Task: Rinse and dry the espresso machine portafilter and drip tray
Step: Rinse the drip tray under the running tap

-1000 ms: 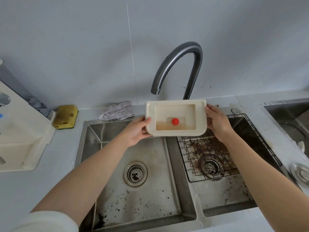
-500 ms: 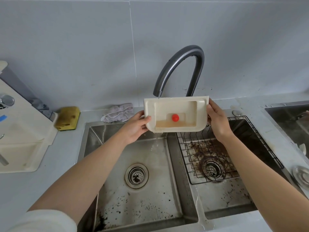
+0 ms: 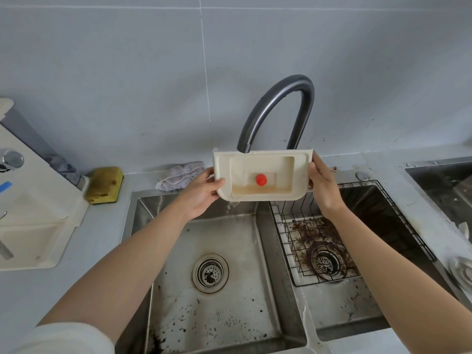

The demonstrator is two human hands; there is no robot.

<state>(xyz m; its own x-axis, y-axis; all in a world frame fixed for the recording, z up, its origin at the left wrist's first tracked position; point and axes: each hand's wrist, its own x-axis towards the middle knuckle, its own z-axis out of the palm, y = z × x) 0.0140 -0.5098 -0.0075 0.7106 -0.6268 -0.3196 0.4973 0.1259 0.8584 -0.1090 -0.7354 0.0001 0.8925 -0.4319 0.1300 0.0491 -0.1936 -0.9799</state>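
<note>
Left hand (image 3: pixel 201 192) and right hand (image 3: pixel 323 185) grip a tilted cream drip tray (image 3: pixel 222 172) by its ends under the faucet (image 3: pixel 278 108), brownish water draining into the sink (image 3: pixel 178 251).

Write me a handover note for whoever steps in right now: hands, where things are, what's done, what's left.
Left hand grips the drip tray's left edge; right hand grips its right edge.
Tray is tilted toward the camera under the faucet, above the left sink basin; brownish water pools along its lower inner edge and dribbles off.
Rinse is under way, not finished. Drying remains; a cloth lies behind the sink.
Portafilter is not in view.
</note>
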